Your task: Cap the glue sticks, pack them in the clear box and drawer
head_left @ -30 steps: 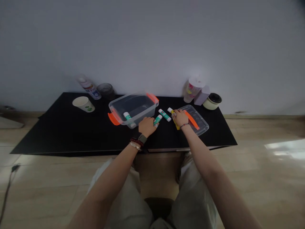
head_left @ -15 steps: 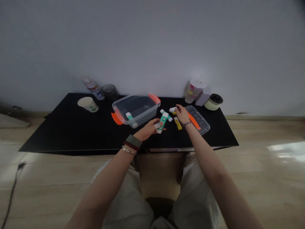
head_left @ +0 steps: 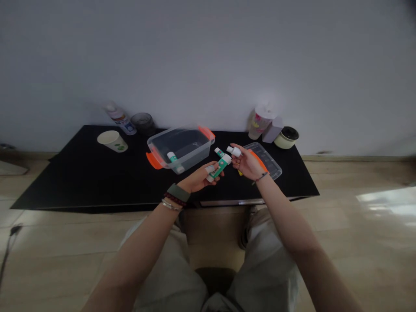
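My left hand (head_left: 196,178) is closed around a green glue stick (head_left: 219,167) and holds it tilted above the black table (head_left: 97,182). Just right of it, my right hand (head_left: 249,164) pinches a small white cap (head_left: 234,151) near the stick's white tip. On the table behind them lies another green glue stick (head_left: 218,152). A yellow stick (head_left: 239,173) is mostly hidden under my right hand. A clear bin (head_left: 195,152) with orange handles holds one green glue stick (head_left: 171,157). Its clear lid (head_left: 268,159) lies flat to the right.
A paper cup (head_left: 112,141), a spray bottle (head_left: 118,116) and a dark jar (head_left: 143,121) stand at the back left. At the back right stand a tumbler (head_left: 261,120), a lilac box (head_left: 272,129) and a cream pot (head_left: 286,138). The wall is close behind.
My left hand picked the green glue stick up off the table and raised it. My right hand left the yellow stick, took the white cap and lifted it towards the green stick.
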### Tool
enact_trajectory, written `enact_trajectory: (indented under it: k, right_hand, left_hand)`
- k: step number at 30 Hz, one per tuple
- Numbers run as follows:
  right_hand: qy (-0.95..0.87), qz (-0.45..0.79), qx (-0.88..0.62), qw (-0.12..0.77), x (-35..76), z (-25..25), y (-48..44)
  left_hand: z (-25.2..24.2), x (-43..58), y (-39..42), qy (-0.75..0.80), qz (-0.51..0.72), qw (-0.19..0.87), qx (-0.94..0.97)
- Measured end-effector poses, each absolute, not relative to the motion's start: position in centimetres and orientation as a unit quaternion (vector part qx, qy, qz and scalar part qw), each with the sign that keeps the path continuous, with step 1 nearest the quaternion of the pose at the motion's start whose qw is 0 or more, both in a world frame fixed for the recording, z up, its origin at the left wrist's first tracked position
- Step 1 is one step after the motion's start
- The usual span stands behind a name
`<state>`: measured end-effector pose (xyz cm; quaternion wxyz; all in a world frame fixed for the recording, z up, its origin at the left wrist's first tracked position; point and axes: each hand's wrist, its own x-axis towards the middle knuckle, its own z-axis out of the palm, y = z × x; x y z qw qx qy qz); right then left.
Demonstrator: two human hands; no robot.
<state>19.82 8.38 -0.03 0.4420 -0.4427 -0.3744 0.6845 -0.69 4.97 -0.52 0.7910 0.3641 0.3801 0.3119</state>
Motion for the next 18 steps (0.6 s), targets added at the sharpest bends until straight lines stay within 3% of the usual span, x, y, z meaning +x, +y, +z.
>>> enact_trajectory:
  k: [18]
  right_hand:
    - [-0.516,0.629,-0.359,0.458,19.4,0.4,6.8]
  left_hand:
    - [-0.3,-0.9,5.0,0.339,0.254,0.844,0.328]
